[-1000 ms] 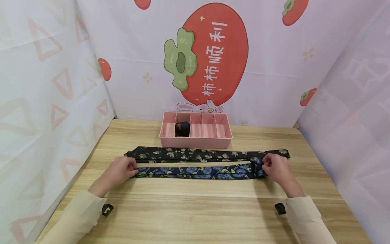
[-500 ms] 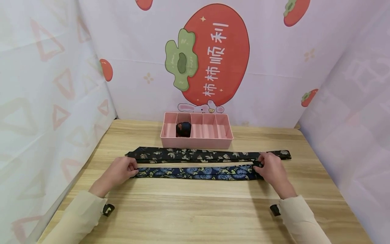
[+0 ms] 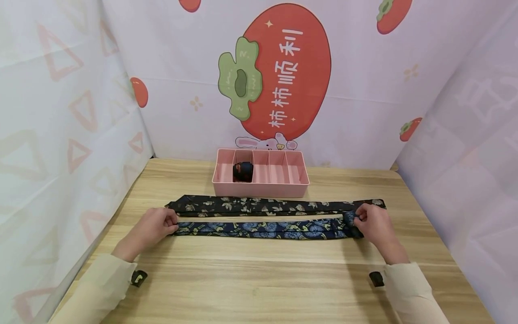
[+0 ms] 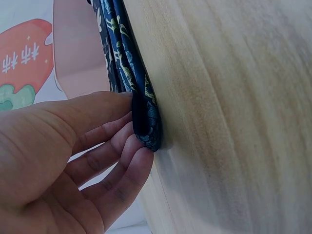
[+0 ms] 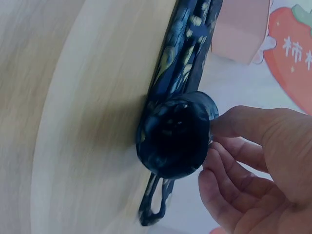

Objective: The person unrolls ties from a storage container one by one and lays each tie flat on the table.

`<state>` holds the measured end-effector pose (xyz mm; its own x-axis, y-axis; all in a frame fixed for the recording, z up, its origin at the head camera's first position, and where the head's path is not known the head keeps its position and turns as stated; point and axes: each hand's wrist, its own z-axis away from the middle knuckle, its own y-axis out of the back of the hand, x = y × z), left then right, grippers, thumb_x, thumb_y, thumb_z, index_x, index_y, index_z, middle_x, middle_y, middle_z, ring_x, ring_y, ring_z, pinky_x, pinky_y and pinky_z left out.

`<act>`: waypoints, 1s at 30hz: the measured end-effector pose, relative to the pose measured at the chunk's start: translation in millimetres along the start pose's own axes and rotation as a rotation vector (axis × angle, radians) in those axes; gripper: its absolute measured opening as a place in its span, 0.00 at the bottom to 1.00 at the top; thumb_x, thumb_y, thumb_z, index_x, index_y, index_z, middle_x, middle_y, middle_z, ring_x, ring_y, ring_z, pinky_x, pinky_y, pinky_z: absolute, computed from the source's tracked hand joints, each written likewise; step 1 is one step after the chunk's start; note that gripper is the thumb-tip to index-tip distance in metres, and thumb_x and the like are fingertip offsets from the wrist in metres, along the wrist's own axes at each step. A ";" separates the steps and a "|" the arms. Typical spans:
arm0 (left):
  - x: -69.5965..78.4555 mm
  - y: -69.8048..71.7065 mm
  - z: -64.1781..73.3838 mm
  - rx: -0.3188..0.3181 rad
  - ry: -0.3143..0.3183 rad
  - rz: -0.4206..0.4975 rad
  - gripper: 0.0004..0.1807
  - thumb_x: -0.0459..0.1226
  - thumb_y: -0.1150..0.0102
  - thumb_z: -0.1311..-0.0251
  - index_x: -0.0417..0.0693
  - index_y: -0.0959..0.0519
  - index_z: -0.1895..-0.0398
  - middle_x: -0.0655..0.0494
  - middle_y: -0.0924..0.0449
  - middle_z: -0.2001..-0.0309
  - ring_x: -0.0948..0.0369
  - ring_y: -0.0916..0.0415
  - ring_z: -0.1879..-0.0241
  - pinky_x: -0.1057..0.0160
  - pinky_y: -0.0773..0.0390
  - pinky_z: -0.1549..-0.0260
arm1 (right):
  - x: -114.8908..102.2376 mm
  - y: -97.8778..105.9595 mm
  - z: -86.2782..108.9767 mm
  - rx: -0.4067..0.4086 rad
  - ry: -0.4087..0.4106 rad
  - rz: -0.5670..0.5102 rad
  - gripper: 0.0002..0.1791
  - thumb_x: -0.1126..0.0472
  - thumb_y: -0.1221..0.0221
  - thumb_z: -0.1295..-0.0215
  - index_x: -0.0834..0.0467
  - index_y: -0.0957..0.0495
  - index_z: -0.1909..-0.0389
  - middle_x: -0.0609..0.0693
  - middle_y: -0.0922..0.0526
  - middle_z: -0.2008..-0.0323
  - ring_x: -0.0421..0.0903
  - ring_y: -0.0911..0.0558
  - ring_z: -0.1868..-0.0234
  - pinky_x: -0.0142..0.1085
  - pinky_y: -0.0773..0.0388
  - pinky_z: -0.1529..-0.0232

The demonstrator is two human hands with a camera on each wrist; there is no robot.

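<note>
A blue necktie [image 3: 267, 229] with a yellow and light-blue pattern lies folded lengthwise across the table. My left hand [image 3: 153, 227] pinches its folded left end, the thumb over the fold [image 4: 148, 122] and fingers beneath in the left wrist view. At the other end my right hand [image 3: 377, 228] holds the edge of a round, open loop [image 5: 175, 136] of the tie between thumb and fingers. Just behind, a black necktie [image 3: 275, 207] with pale flowers stretches parallel to it; its narrow folded end [image 5: 151, 217] shows past the loop in the right wrist view.
Behind the ties stands a pink box [image 3: 261, 190] with several compartments. A dark rolled tie [image 3: 243, 172] sits in the second compartment from the left. Printed cloth walls [image 3: 356, 112] surround the wooden table [image 3: 255, 279] at the back and sides.
My right hand shifts left, then back right beyond its first position, carrying the blue necktie's looped end. My left hand slides slightly left with its end. The black necktie and box stay put.
</note>
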<state>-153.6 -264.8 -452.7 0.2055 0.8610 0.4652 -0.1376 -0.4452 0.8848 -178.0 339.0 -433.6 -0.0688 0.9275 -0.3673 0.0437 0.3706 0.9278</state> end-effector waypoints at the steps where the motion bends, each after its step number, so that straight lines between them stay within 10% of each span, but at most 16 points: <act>1: -0.4 0.2 0.1 0.000 0.001 0.001 0.06 0.30 0.27 0.40 0.46 0.16 0.70 0.58 0.18 0.72 0.65 0.25 0.71 0.67 0.23 0.71 | 2.3 0.5 -0.6 -0.008 -0.003 -0.001 0.06 0.68 0.33 0.35 0.67 0.18 0.61 0.60 0.14 0.67 0.53 0.16 0.66 0.55 0.18 0.59; 30: -8.4 4.0 3.4 0.018 0.006 -0.027 0.06 0.30 0.27 0.40 0.45 0.16 0.70 0.59 0.18 0.73 0.65 0.25 0.72 0.65 0.23 0.71 | 12.9 1.5 -0.5 0.023 0.040 0.009 0.15 0.67 0.27 0.41 0.71 0.20 0.59 0.64 0.16 0.65 0.57 0.17 0.64 0.56 0.17 0.58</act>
<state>-152.5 -274.7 -452.9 0.2035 0.8741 0.4411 -0.1147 -0.4261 0.8974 -179.4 351.5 -436.9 -0.1083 0.9284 -0.3553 0.0678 0.3635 0.9291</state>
